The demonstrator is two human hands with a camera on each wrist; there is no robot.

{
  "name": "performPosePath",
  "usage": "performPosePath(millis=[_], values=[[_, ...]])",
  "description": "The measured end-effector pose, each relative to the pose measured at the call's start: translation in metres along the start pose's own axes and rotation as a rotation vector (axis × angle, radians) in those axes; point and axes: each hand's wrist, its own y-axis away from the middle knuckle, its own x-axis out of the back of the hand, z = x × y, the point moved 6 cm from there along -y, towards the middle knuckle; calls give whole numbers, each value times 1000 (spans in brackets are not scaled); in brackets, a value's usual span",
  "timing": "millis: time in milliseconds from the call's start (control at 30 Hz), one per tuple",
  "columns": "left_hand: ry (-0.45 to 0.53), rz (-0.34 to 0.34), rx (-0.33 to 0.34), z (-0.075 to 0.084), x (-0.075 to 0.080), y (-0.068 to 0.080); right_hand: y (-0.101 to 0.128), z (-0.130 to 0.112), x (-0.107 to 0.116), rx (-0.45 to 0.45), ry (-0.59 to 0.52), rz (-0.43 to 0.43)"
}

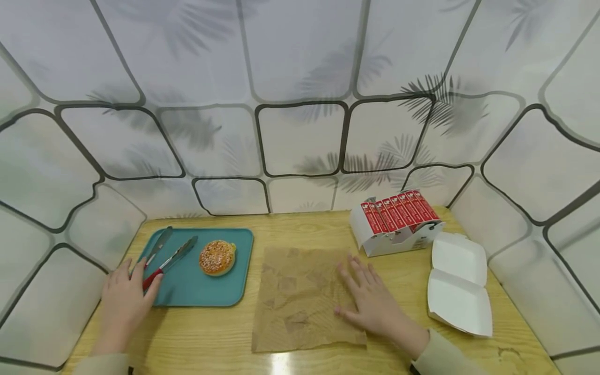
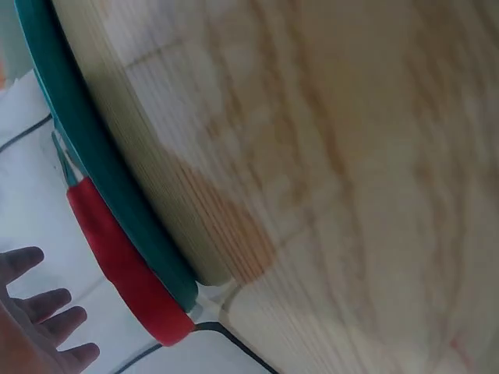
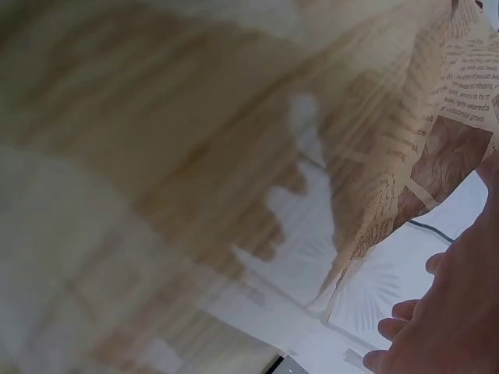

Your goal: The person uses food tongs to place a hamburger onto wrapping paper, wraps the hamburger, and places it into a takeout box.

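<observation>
Flat brown printed wrapping paper (image 1: 302, 299) under open right hand (image 1: 370, 302), left hand (image 1: 124, 299) loosely touching red-handled tongs (image 1: 170, 259)

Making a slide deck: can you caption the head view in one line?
Left hand touches red-handled tongs on a teal tray beside a bun; right hand presses brown paper.

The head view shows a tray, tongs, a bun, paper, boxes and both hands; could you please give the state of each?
Tray: flat on table, holds bun and tongs.
Tongs: lying on tray, arms slightly apart.
Bun: whole, on tray.
Brown paper: spread flat.
Clamshell box: open, empty.
Red-and-white carton: open.
Left hand: at tongs' red handle.
Right hand: flat on paper.
</observation>
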Motion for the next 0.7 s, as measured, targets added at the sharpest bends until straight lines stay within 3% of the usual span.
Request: performPosePath(millis=[400,700], values=[[54,-93,132,-22,-7,-5,2,-2,-11,102,-39,-86],[104,-152,212,-25,-14,-8,4,-8,-17,205,-7,-122]])
